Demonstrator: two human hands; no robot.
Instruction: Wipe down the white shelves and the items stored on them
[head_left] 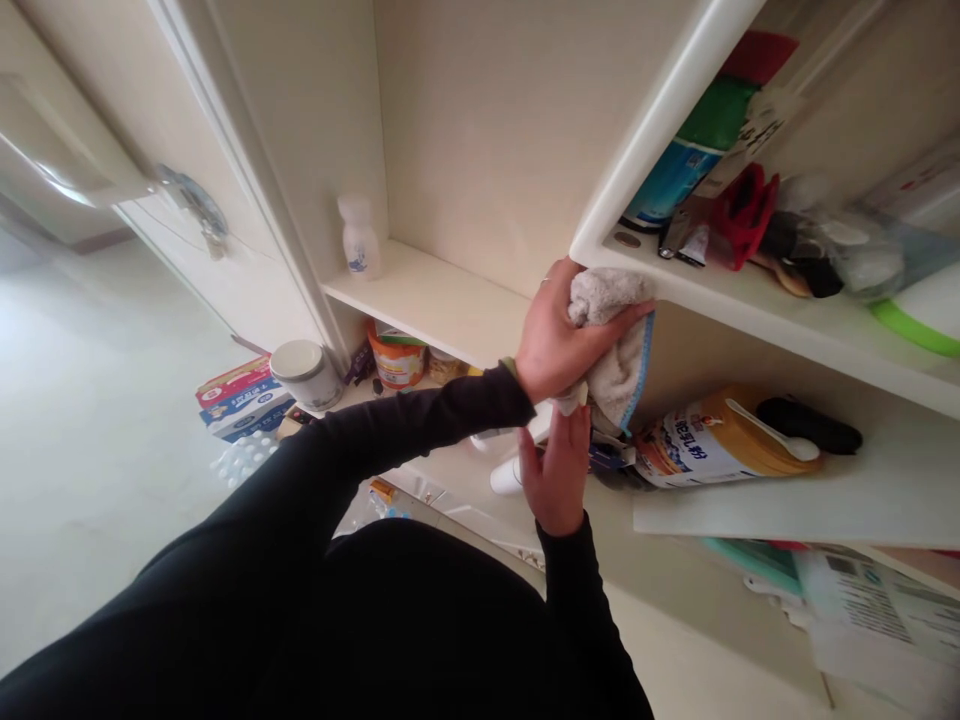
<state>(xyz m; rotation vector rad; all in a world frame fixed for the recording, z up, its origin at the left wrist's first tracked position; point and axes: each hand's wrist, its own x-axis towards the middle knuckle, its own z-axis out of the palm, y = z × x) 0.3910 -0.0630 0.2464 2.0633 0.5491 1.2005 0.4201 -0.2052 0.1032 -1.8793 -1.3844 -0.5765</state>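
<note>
My left hand (pixel 559 335) presses a grey terry cloth with a blue-trimmed edge (pixel 616 365) against the underside and front edge of a white cabinet shelf (pixel 757 312). Just below, my right hand (pixel 555 472) stands upright with its fingers apart, its fingertips at the cloth's lower fold. It holds nothing I can see. Behind it, a white cylindrical bottle (pixel 508 476) lies partly hidden. To the right, a formula tin with a yellow lid (pixel 716 440) lies on its side on the lower shelf, with a white scoop on it.
The upper shelf holds a crowded mix, including a red pouch (pixel 742 215) and a blue-and-green canister (pixel 686 150). A small white bottle (pixel 360 240) stands on a shelf to the left. An open cabinet door (pixel 195 230) swings out at the left, above boxes (pixel 240 395) on the floor.
</note>
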